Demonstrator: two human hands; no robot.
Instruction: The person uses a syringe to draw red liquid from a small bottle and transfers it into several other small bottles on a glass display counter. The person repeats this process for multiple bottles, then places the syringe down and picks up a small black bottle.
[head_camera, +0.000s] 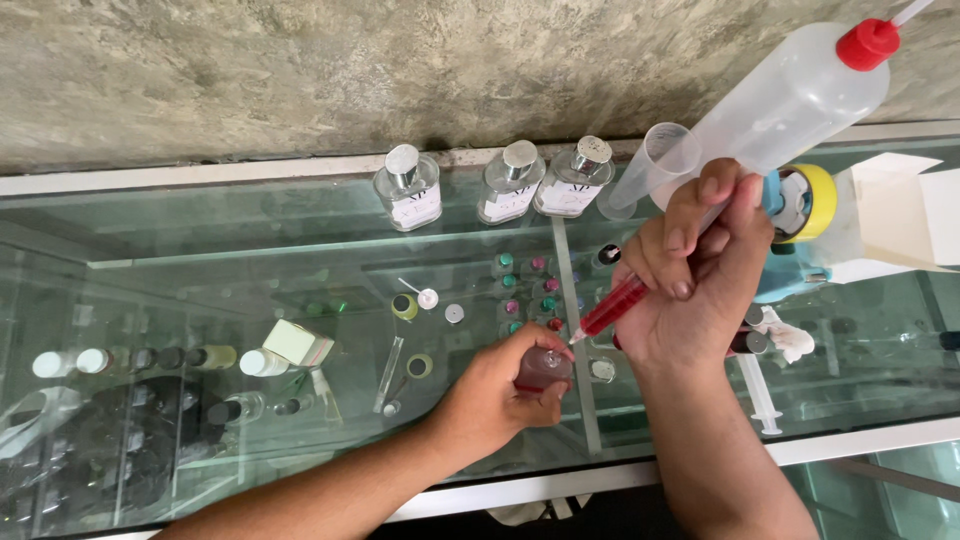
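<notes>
My right hand (692, 290) grips a syringe (612, 307) filled with red liquid, its tip pointing down-left. The tip meets the mouth of a small glass bottle (543, 368) holding reddish liquid, which my left hand (497, 392) steadies on the glass counter top (300, 260). The two hands are close together near the counter's front edge.
Three clear square bottles (510, 182) with silver caps stand along the back by the rough wall. A plastic measuring cylinder (652, 166), a squeeze bottle with a red nozzle (800, 95), a white box (905, 215), a spare empty syringe (760, 395) and several small vials lie around.
</notes>
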